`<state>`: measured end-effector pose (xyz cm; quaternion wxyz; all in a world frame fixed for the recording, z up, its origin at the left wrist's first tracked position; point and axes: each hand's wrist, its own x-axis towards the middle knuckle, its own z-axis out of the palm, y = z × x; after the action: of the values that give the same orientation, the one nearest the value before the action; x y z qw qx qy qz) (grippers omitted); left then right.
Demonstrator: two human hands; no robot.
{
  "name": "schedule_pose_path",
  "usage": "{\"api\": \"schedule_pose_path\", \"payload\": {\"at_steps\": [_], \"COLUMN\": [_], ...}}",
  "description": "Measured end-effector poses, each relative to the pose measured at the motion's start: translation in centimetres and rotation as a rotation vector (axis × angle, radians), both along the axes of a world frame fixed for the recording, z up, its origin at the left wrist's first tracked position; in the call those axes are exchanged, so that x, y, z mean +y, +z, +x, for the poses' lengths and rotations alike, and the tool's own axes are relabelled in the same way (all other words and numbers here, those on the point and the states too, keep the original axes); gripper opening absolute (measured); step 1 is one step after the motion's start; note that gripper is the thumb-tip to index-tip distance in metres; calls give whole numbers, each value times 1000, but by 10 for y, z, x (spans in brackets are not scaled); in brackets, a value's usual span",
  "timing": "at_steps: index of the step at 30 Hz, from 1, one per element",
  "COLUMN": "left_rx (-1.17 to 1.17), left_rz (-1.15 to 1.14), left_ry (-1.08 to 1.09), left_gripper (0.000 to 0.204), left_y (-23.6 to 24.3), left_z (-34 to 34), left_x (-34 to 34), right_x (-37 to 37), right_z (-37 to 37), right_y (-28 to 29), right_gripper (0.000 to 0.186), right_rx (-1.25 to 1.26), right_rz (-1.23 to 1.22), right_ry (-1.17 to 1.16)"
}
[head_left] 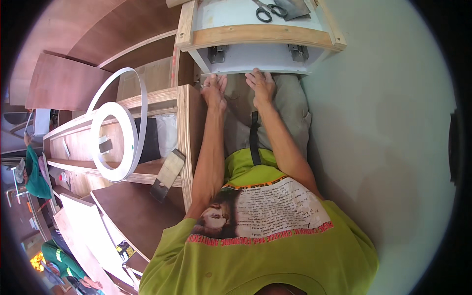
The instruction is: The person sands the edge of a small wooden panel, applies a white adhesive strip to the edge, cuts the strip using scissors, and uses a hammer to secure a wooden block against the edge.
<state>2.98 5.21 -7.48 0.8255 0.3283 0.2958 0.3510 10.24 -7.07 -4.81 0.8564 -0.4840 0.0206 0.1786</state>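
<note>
My left hand [214, 92] is at the left end of the front edge of a white panel [260, 61], its fingers stretched up against that edge. Farther right along the same edge, my right hand [262, 88] rests its spread fingertips. Whether either hand pinches a thin strip there is too small to tell. The panel sits beneath a wooden front rail [260, 36] of a cabinet frame. Two metal brackets, a left one [217, 54] and a right one [298, 53], show inside, behind the panel edge.
Black-handled scissors [265, 12] lie on the white surface above the rail. To my left, a roll of white edge strip [114, 169] and a wide-bladed scraper [169, 169] rest on a wooden frame [186, 128]. A plain wall [383, 147] stands close on my right. Two people in green work at far left.
</note>
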Motion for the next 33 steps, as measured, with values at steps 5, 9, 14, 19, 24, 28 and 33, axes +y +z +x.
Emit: {"api": "schedule_pose_path", "payload": {"at_steps": [5, 9, 14, 19, 24, 28, 33], "left_rx": [0, 91, 130, 180, 153, 157, 208], "left_rz": [-57, 27, 21, 18, 45, 70, 70], "left_ry": [-31, 27, 90, 96, 86, 38, 22], "left_gripper": [31, 27, 21, 18, 20, 27, 31], "left_y": [17, 20, 24, 26, 26, 16, 16], "left_z": [3, 6, 9, 11, 13, 9, 10], "left_x": [-2, -2, -5, -4, -5, 4, 2], "right_x": [2, 4, 4, 7, 4, -17, -56], "right_z": [3, 0, -2, -6, -1, 10, 22], "right_y": [3, 4, 2, -2, -5, 3, 11], "right_gripper": [39, 39, 38, 37, 37, 41, 55], "right_rx": [73, 62, 67, 76, 88, 137, 16], "right_rz": [-30, -56, -56, -24, -1, -8, -131], "right_ry": [-3, 5, 39, 33, 20, -131, -397]}}
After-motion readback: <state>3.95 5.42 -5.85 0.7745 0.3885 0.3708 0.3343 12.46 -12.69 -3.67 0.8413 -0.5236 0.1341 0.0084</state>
